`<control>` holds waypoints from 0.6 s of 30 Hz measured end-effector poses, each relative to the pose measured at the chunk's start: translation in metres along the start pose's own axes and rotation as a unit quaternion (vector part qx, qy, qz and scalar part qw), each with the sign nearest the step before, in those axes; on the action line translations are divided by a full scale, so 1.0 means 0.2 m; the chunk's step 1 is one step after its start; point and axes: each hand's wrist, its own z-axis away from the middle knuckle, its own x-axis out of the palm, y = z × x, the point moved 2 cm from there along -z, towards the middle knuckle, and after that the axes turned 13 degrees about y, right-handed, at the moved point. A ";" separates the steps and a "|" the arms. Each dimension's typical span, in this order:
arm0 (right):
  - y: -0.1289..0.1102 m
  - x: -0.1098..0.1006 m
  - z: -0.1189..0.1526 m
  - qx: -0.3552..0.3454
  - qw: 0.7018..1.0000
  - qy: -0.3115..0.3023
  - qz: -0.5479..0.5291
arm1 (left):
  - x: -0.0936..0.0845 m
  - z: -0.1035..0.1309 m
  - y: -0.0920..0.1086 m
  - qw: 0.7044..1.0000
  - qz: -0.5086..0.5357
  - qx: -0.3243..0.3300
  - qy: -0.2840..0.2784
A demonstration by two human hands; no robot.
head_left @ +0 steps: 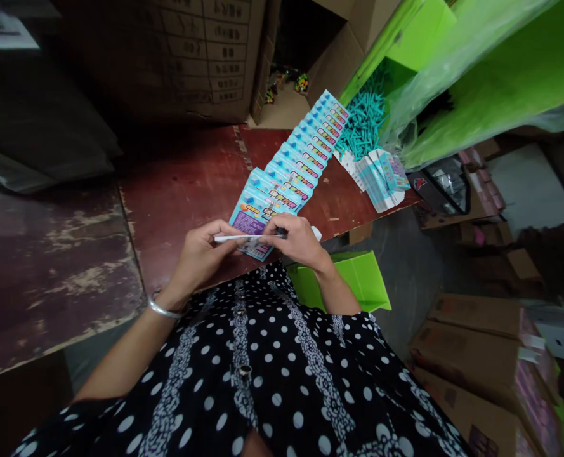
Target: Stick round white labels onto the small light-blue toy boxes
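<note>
My left hand [203, 251], with a silver bangle at its wrist, pinches one end of a thin white folded paper or card [229, 238], seen nearly edge-on. Its exact kind I cannot make out. At the other end, the fingers of my right hand [298, 240] close on the same piece. A small dark thing shows by the right fingers, too small to name. Just beyond and partly under my hands lies an overlapping row of light-blue printed cards [288, 171], fanned out away from me over the red table.
The worn red table [181, 184] has cardboard boxes [205, 57] along its back. Many small teal pieces [365, 117] spill from a green bin, near a stack of flat printed cartons [379, 181]. Below the edge stands a green container [362, 279]; brown boxes [472, 343] are at right.
</note>
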 end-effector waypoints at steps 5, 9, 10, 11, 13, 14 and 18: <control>0.02 0.01 0.00 0.001 1.000 0.010 0.024 | 0.00 -0.02 -0.03 1.000 0.003 -0.024 0.003; 0.03 0.02 0.01 -0.065 0.997 0.052 0.004 | -0.01 -0.03 -0.03 1.000 0.006 -0.028 0.008; 0.03 0.02 0.01 -0.086 0.994 0.063 -0.005 | -0.01 -0.03 -0.03 0.999 0.008 -0.030 0.008; 0.03 0.02 0.02 -0.104 0.992 0.073 -0.013 | -0.01 -0.03 -0.03 0.999 0.009 -0.032 0.008; 0.04 0.02 0.02 -0.128 0.988 0.086 -0.019 | 0.00 -0.02 -0.02 0.999 0.010 -0.037 0.004; 0.05 0.03 0.02 -0.136 0.987 0.088 -0.019 | 0.00 -0.02 -0.02 0.999 0.009 -0.041 0.003; 0.06 0.04 0.02 -0.167 0.982 0.082 -0.017 | 0.01 -0.02 -0.02 0.998 0.018 -0.067 0.006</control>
